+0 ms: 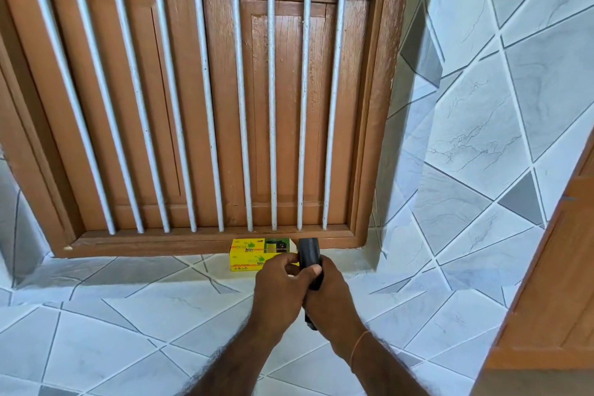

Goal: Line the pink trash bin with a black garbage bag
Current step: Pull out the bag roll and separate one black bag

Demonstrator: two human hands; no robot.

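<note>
A roll of black garbage bags [309, 253] stands upright between both of my hands, in front of a window sill. My right hand [331, 291] wraps around the roll's lower part, and the roll's bottom end pokes out below the palm. My left hand [279, 283] pinches the roll's side with thumb and fingers. Just behind the hands, a yellow bin-liner box [254, 254] lies on the tiled sill. The pink trash bin is not in view.
A brown wooden window shutter [199, 106] with several white vertical bars [239, 106] fills the wall ahead. Grey-white tiles [96, 315] cover the sill and the wall on the right. A brown wooden door frame [553, 283] stands at the right edge.
</note>
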